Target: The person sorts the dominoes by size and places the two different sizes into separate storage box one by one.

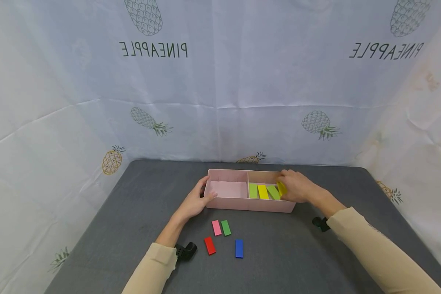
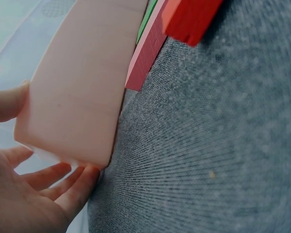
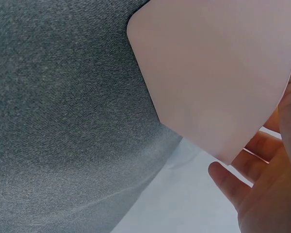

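Observation:
A pink two-compartment box sits toward the back of the grey table. My left hand grips its left end, the thumb at the front rim; in the left wrist view that hand has its fingers against the end wall. Around the right end is my right hand, and the right wrist view has its fingers along the outside of the box. The right compartment holds light green blocks and yellow blocks, one yellow block partly hidden by the right hand.
In front of the box lie a pink block, a green block, a red block and a blue block, set apart on the grey table. A white pineapple-print cloth hangs behind and at the sides.

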`<action>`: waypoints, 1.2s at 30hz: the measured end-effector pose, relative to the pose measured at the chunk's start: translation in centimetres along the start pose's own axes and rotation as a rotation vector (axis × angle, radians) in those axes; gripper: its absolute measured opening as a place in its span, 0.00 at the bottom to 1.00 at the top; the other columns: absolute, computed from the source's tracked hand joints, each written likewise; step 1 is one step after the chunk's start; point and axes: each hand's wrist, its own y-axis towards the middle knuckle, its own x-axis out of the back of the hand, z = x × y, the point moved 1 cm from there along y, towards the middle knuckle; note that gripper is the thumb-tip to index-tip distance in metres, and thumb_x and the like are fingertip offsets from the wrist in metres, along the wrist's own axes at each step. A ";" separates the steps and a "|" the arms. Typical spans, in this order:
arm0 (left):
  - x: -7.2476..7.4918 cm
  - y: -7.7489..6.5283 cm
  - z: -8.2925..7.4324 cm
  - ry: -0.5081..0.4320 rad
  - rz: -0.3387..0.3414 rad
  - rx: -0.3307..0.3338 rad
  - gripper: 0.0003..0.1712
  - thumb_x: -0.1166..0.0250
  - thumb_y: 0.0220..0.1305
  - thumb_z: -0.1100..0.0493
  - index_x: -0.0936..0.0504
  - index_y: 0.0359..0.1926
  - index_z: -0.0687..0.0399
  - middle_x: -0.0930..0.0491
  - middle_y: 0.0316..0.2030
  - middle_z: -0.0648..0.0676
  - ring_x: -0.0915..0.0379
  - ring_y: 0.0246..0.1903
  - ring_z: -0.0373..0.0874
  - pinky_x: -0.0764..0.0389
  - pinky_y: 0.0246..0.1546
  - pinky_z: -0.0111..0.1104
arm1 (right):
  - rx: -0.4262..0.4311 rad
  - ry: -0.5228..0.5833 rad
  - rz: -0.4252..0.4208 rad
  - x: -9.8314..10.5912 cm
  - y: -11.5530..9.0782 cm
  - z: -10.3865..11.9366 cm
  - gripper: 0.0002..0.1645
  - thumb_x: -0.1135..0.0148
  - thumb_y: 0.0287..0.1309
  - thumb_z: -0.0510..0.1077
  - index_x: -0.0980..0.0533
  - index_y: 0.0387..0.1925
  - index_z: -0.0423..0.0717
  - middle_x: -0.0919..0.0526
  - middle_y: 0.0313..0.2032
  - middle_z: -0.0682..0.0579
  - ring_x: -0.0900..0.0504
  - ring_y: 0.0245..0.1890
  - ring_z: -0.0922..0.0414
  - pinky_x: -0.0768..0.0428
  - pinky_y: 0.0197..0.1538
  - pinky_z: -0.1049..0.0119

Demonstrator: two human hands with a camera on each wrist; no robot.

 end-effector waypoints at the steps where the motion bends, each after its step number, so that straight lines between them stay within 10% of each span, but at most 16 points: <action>1: 0.0 0.0 0.0 0.001 0.000 -0.001 0.43 0.37 0.72 0.52 0.47 0.80 0.52 0.43 0.75 0.65 0.40 0.70 0.67 0.33 0.63 0.61 | 0.002 0.000 -0.002 0.0 0.0 0.0 0.34 0.20 0.48 0.49 0.19 0.56 0.40 0.23 0.50 0.43 0.25 0.49 0.44 0.25 0.55 0.42; 36: 0.1 -0.1 0.0 0.007 0.001 -0.002 0.43 0.37 0.72 0.52 0.47 0.80 0.52 0.43 0.75 0.65 0.39 0.70 0.66 0.33 0.63 0.61 | 0.033 -0.078 -0.028 -0.3 0.1 0.0 0.35 0.18 0.47 0.54 0.18 0.54 0.41 0.21 0.47 0.44 0.23 0.45 0.47 0.23 0.53 0.45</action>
